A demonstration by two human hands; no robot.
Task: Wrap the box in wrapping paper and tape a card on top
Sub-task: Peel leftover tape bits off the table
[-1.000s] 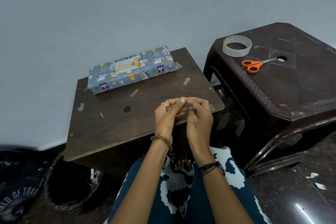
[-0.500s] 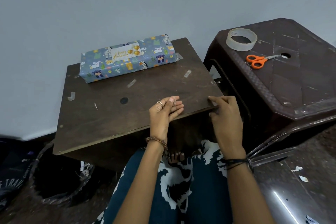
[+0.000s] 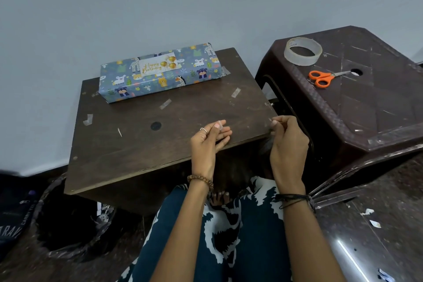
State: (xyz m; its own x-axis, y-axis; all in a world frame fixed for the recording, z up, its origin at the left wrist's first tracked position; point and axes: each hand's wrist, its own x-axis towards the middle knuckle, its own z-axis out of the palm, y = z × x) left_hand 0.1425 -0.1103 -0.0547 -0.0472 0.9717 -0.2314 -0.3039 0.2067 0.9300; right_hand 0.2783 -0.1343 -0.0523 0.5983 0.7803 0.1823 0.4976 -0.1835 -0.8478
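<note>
The stool [image 3: 366, 103] runs off the frame at 3 o'clock. The bag [image 3: 13, 220] at 8 o'clock is cut off, its lettering partly lost. The bench [image 3: 137, 144] hides part of the bin [image 3: 68, 224]. What the right hand [image 3: 288, 139] pinches is too small to tell.

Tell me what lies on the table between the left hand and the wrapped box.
Head view: a loose strip of tape on bare tabletop, between left hand and wrapped box.

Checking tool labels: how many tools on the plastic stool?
2: tape roll at the stool's back left, orange scissors just in front of it. Nothing seems hidden.
</note>
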